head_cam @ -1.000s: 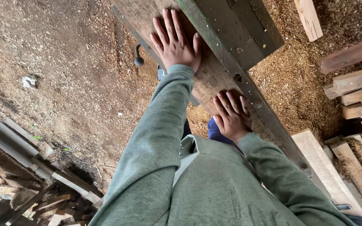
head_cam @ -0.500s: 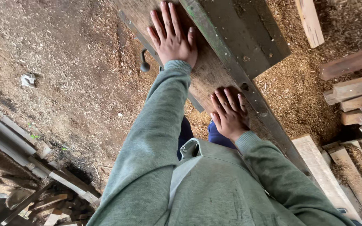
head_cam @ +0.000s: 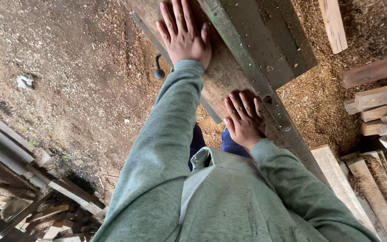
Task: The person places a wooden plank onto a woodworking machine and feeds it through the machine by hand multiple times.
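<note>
Both of my hands lie flat, fingers spread and gripping nothing, on the wooden board (head_cam: pixel 222 74): left hand (head_cam: pixel 184 36) far along it, right hand (head_cam: pixel 245 118) near my body. It rests beside the green metal rail (head_cam: pixel 242 67), sawdust floor (head_cam: pixel 68 89) below.

Person's in a grey-green sweatshirt, long sleeves with ribbed cuffs at both wrists, faint dark smudges on the front, blue trousers showing below the hem, left hand (head_cam: pixel 183 36) and right hand (head_cam: pixel 245 118) both bare, no gloves, rings or watch.
</note>
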